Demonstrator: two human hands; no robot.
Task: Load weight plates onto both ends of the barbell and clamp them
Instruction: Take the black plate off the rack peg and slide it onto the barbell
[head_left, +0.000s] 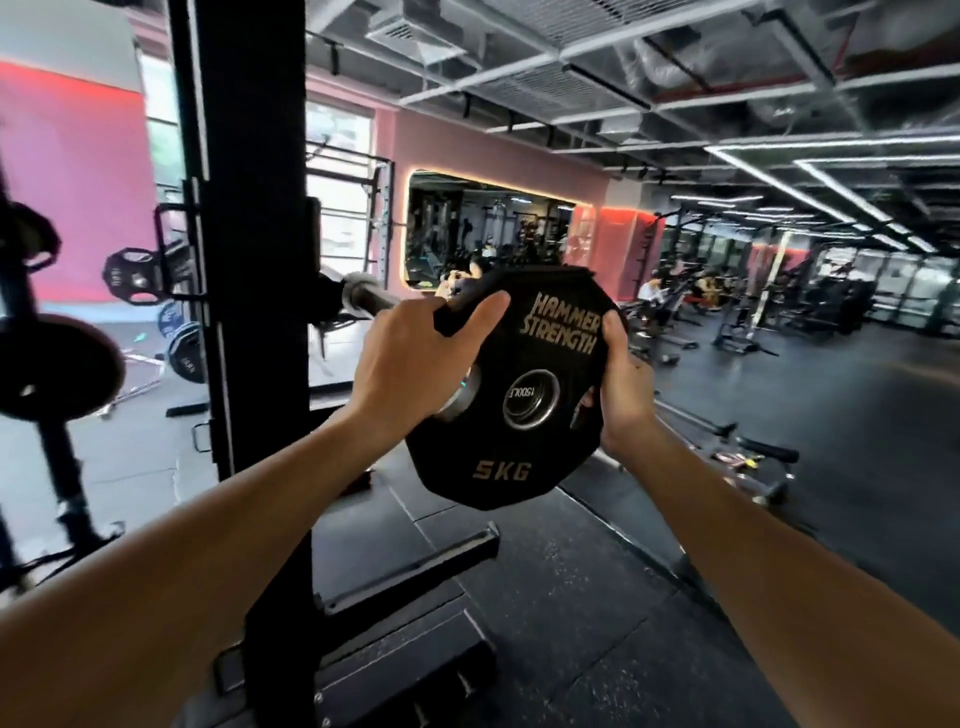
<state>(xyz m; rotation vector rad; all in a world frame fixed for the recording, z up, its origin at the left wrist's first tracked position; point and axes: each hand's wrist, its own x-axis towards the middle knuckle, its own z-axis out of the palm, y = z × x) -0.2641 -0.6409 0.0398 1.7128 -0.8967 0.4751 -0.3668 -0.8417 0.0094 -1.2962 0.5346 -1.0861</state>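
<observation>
I am gripping the black 5 kg plate (511, 384) at the centre of the frame, my left hand (410, 364) clamped over its upper left edge, my right hand (621, 392) curled around its right edge. The barbell sleeve (371, 301) is entering its hole from the left, beside the rack upright (254, 260).

Two bare hands, left (410, 364) and right (621, 395). One black twelve-sided rubber 5 kg weight plate (519, 389). One steel barbell (363, 299). One black steel rack upright (249, 234). One orange-lit wall mirror (488, 234).
</observation>
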